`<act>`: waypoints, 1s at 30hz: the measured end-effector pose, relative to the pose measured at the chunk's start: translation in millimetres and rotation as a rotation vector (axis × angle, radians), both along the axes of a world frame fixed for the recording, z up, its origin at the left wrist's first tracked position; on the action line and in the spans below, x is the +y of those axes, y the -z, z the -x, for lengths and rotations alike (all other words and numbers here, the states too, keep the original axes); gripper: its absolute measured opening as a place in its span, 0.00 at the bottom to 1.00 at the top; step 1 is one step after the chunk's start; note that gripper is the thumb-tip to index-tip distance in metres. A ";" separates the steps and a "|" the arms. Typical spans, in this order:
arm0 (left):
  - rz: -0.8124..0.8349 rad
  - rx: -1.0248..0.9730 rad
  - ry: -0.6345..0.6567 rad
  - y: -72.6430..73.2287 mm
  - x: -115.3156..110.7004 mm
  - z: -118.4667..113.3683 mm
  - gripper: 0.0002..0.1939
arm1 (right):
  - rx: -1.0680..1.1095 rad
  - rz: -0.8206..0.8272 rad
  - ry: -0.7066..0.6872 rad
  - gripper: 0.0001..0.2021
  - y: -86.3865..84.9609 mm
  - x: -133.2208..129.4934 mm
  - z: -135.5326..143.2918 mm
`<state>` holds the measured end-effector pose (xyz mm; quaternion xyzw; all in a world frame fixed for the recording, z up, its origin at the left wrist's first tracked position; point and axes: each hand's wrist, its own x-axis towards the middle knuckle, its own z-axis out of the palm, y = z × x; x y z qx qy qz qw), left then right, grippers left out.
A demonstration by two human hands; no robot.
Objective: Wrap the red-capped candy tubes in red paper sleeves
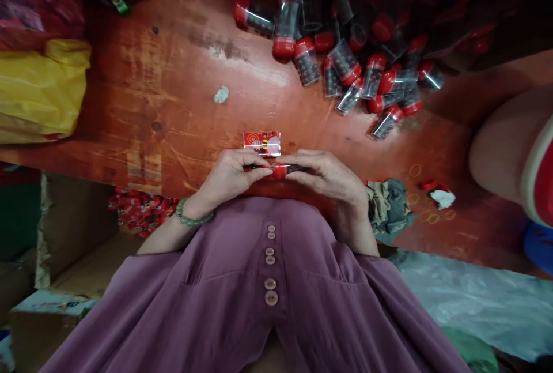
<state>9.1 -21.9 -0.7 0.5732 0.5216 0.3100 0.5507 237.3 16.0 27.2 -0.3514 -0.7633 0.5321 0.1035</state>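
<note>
Between both hands, near the table's front edge, is a red-capped tube (pixel 280 170) with dark contents, lying sideways. My left hand (pixel 233 174) pinches its left end, fingers partly hiding a dark piece there. My right hand (pixel 326 174) grips the right end, thumb and fingers closed round it. Just beyond the fingers, a red printed packet (pixel 262 143) lies flat on the wooden table (pixel 185 90). Farther off, a heap of clear tubes (pixel 306 61) with red caps and dark balls inside spreads across the back right.
Yellow bag (pixel 41 93) at left; cardboard box (pixel 73 229) with red packets (pixel 144 210) below the edge. Right: grey cloth (pixel 391 206), rubber bands (pixel 430 216), white scrap (pixel 443 198), large pale container (pixel 510 142). A small pale scrap (pixel 221 94) lies mid-table.
</note>
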 end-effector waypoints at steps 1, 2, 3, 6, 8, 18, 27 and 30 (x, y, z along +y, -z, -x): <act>0.054 -0.020 0.012 1.0 0.4 -0.1 0.04 | 0.000 0.022 -0.025 0.17 2.2 1.8 -0.9; 0.100 -0.044 0.018 2.2 0.8 -0.3 0.04 | 0.009 0.042 -0.044 0.17 4.6 3.3 -1.9; 0.141 -0.069 0.020 3.2 1.2 -0.4 0.04 | 0.025 0.063 -0.057 0.17 6.9 4.6 -2.8; 0.259 -0.138 0.034 5.3 2.0 -0.3 0.06 | 0.090 0.127 -0.082 0.18 12.7 7.6 -3.8; 0.326 -0.167 0.036 5.2 2.2 0.1 0.08 | 0.108 0.156 -0.089 0.19 13.9 9.1 -2.3; 0.348 -0.194 0.065 0.4 3.3 -2.8 0.10 | 0.076 0.147 -0.166 0.13 3.2 13.1 8.3; 0.371 -0.359 -0.007 -8.8 3.3 9.5 0.21 | 0.256 0.435 0.150 0.14 12.0 -5.0 12.9; 0.416 -0.529 -0.133 -3.3 -8.8 8.4 0.23 | 0.303 0.499 0.246 0.15 14.1 -11.9 20.0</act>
